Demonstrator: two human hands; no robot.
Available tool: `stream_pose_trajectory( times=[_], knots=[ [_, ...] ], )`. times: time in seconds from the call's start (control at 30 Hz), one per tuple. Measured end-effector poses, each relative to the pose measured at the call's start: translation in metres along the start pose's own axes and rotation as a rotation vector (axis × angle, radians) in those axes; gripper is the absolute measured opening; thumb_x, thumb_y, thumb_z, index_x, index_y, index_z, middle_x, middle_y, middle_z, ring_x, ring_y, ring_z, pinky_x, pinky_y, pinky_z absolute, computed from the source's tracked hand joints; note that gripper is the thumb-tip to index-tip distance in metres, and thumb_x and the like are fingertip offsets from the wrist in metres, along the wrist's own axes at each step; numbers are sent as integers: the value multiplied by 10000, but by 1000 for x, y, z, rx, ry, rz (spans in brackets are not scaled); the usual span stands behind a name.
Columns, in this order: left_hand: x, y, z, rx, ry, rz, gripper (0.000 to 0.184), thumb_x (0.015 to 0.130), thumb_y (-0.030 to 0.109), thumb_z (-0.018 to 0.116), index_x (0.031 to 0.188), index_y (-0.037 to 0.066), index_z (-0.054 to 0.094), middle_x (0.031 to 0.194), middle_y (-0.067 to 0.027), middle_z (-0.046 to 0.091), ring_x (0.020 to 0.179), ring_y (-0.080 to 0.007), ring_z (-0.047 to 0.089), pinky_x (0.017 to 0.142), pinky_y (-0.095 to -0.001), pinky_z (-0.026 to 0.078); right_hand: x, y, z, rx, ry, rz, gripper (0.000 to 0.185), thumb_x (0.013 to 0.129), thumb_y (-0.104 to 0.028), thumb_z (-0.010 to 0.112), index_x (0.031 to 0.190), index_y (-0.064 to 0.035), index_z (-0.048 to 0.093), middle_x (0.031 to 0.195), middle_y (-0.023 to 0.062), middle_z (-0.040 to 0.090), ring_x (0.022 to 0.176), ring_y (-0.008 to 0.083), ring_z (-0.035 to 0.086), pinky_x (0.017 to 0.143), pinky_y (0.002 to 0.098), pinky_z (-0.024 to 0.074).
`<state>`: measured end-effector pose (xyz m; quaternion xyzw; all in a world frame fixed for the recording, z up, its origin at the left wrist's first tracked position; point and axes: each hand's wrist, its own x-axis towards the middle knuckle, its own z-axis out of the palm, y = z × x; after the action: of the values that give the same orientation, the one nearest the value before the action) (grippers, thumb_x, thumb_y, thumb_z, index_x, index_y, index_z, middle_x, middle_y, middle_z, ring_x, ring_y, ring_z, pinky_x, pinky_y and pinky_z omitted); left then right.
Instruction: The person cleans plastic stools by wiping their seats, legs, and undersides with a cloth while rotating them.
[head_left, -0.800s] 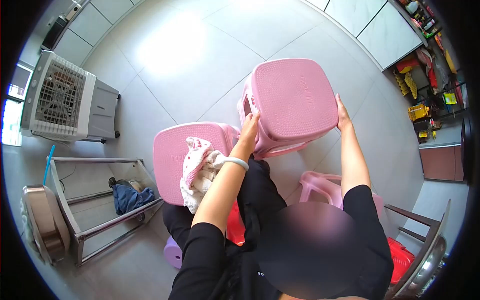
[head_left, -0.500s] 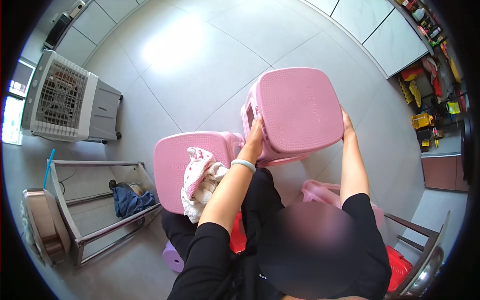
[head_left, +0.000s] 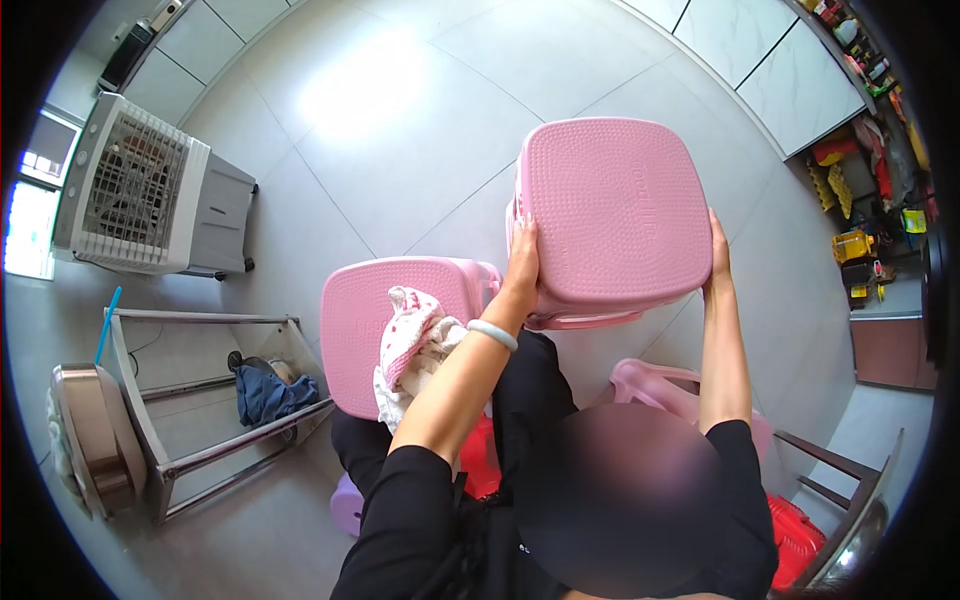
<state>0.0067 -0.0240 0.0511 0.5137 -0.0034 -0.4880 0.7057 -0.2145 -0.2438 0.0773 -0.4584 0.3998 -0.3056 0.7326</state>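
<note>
A pink plastic stool [head_left: 618,210] with a textured square seat is held between my two hands, its seat facing the camera. My left hand [head_left: 523,262] presses on its left side, with a pale band on that wrist. My right hand [head_left: 718,252] grips its right edge, the fingers partly hidden behind the rim. A second pink stool [head_left: 352,335] stands to the left, beside my left forearm. On its seat lies a crumpled white and pink cloth [head_left: 410,345].
At left are an air cooler [head_left: 135,190] and a metal frame [head_left: 215,455] with blue cloth [head_left: 272,395]. Another pink stool [head_left: 655,388] is by my right arm. A red basket [head_left: 793,540] and wooden chair [head_left: 825,455] are lower right. Cluttered shelves line the right side.
The held stool has moved right and slightly up, with both hands on it, and its seat looks larger. The whole view has shifted slightly.
</note>
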Motion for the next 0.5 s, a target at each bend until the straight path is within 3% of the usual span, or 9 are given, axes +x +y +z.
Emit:
stream_pose_trajectory(
  times=[0.33, 0.4, 0.5],
  knots=[
    [-5, 1, 3, -109, -37, 80, 693, 960, 455, 539, 1460, 34, 309, 1436, -146, 412, 1294, -237, 417, 1085, -356, 326, -6, -17, 2, -37, -10, -61, 588, 1020, -455, 358, 1340, 14, 509, 1290, 146, 584, 1198, 216, 547, 1020, 355, 427],
    [-14, -4, 9, 42, 53, 113, 704, 950, 442, 560, 1452, 15, 313, 1419, -162, 423, 1277, -238, 435, 1070, -353, 346, 0, -12, -14, -51, 18, 2, 598, 1016, -462, 368, 1360, 11, 491, 1329, 153, 558, 1227, 223, 529, 1035, 364, 418],
    [-1, 17, 8, 93, 66, 209, 719, 940, 428, 583, 1446, -5, 313, 1403, -175, 435, 1268, -241, 447, 1058, -349, 364, -14, -9, -3, -28, -76, -161, 625, 1002, -491, 388, 1375, 2, 481, 1359, 158, 534, 1256, 231, 508, 1050, 376, 404]
  ],
)
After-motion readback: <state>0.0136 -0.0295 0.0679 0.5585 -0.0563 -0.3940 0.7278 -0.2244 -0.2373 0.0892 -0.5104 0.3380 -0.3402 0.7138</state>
